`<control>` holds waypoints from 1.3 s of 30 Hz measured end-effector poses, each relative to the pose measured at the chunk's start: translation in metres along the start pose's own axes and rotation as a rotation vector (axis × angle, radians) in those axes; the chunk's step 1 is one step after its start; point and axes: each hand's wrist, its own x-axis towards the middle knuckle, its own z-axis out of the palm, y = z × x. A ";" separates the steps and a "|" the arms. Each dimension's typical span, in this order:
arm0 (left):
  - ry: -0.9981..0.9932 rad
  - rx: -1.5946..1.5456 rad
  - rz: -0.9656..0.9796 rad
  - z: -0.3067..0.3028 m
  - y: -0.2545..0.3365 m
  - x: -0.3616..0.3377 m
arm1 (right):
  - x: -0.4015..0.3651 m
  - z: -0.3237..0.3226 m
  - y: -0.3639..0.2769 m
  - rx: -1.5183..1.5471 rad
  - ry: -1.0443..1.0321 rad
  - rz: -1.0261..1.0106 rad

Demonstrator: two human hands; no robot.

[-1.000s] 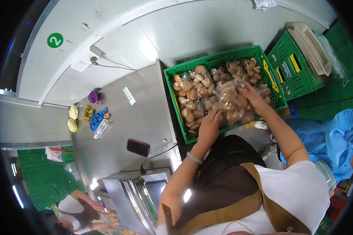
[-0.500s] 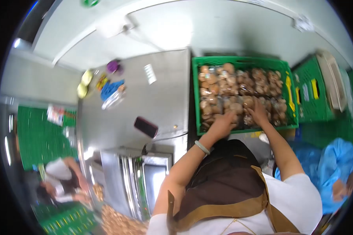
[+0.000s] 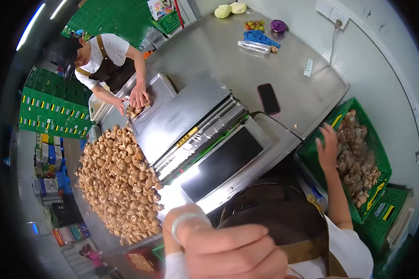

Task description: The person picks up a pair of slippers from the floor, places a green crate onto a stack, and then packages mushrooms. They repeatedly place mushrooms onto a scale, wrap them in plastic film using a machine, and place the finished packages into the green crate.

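Observation:
My right hand [image 3: 328, 146] hovers with fingers spread over the near edge of a green crate [image 3: 312, 163], holding nothing. The crate is filled with wrapped packs of brown mushrooms [image 3: 358, 162]. My left hand [image 3: 233, 253] is raised close to the camera at the bottom of the view. A pale bangle sits on its wrist, its fingers are stretched out, and I see nothing in it. Between my hands stands a steel film-wrapping machine [image 3: 186, 118] with a black plate [image 3: 223, 162].
A big loose pile of mushrooms [image 3: 116, 181] lies left of the machine. A co-worker [image 3: 107, 60] handles mushrooms at the machine's far end. On the steel table lie a phone [image 3: 268, 98], a blue cloth [image 3: 260, 37] and cabbages [image 3: 230, 8]. Green crates [image 3: 46, 107] stack at left.
My head has swung left from the crate to the wrapping machine and mushroom pile. Both hands have left the mushroom packs; my left hand has risen near the camera.

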 end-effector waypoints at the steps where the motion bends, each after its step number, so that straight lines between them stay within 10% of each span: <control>1: 0.005 0.060 -0.046 -0.021 0.004 -0.004 | 0.016 0.007 -0.036 0.052 -0.067 -0.101; 8: 0.541 0.211 0.335 -0.154 -0.062 -0.079 | 0.065 0.071 -0.210 0.353 -0.170 -0.450; 9: 0.419 0.652 0.017 -0.200 -0.102 -0.109 | 0.092 0.091 -0.244 0.382 -0.192 -0.540; 13: 0.603 0.312 -0.745 -0.273 -0.289 -0.157 | 0.149 0.148 -0.308 0.509 -0.391 -0.554; 21: 0.290 0.221 -1.582 -0.396 -0.603 -0.346 | 0.261 0.390 -0.405 0.851 -0.915 -0.175; 23: 0.080 0.303 -1.820 -0.394 -0.612 -0.302 | 0.282 0.445 -0.428 0.781 -0.884 -0.153; 27: 0.022 0.355 -1.410 -0.378 -0.659 -0.327 | 0.306 0.544 -0.459 0.738 -0.893 -0.122; 30: 0.172 0.238 -1.513 -0.347 -0.629 -0.290 | 0.309 0.570 -0.476 0.839 -0.827 -0.165; 39: 0.215 0.333 -1.307 -0.274 -0.491 -0.261 | 0.288 0.397 -0.429 0.710 -0.854 -0.334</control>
